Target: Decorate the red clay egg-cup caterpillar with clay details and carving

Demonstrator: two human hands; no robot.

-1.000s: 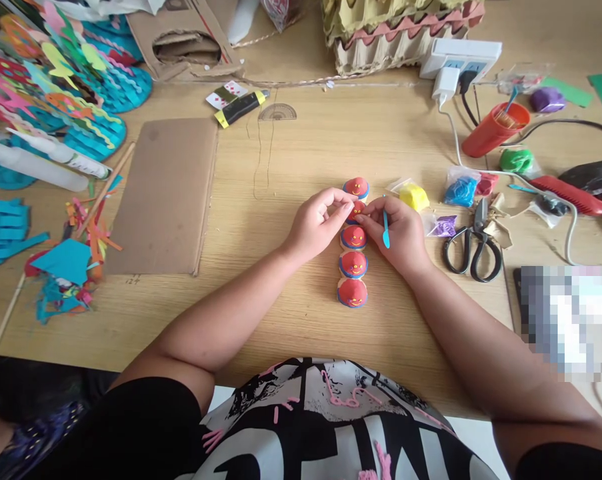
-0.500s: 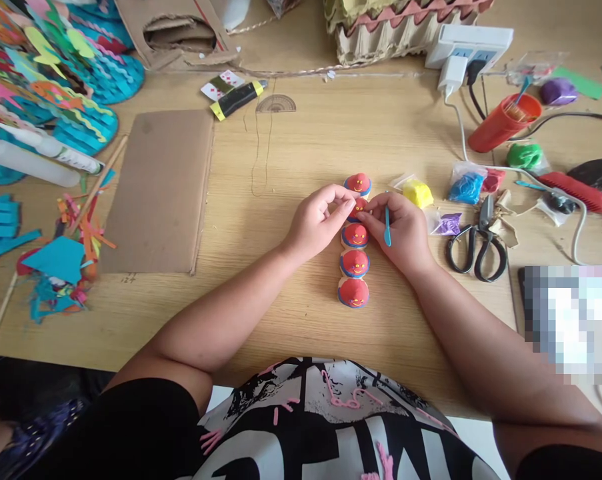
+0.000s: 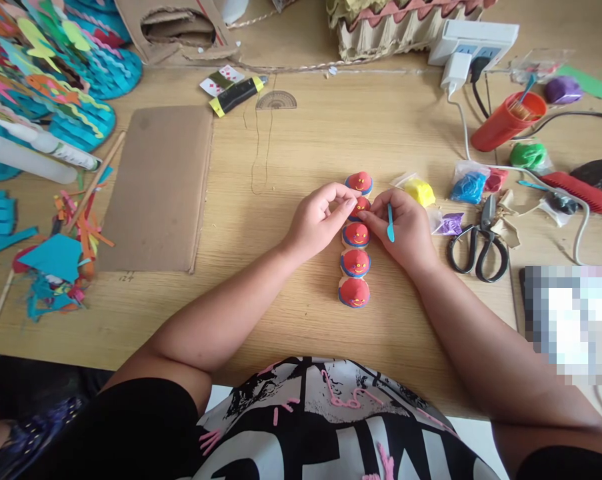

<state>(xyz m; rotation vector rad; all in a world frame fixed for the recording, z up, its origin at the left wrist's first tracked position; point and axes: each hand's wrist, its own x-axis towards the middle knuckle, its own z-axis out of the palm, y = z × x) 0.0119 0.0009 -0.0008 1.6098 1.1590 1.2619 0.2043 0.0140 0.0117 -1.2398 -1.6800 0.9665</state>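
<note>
A row of several red clay domes with yellow faces and blue rims (image 3: 355, 263) runs toward me on the table, seemingly on a strip of egg carton. At the second dome from the far end (image 3: 361, 208), both my hands meet from either side. My left hand (image 3: 317, 217) is closed in a pinch at its left edge; anything between the fingertips is too small to make out. My right hand (image 3: 403, 230) is closed too, thumb and finger touching that dome's right side, with a small blue clay tool (image 3: 391, 223) tucked in its fingers.
Right of my hands lie yellow clay (image 3: 419, 192), blue clay (image 3: 468, 185), black-handled scissors (image 3: 489, 247) and a red cup (image 3: 505, 123). A power strip (image 3: 473, 43) with cords stands behind. To the left are a cardboard sheet (image 3: 155, 190) and paper scraps (image 3: 55, 260).
The view has shifted very slightly. Both hands stay at the second dome, and the blue tool in my right hand has tilted a little.
</note>
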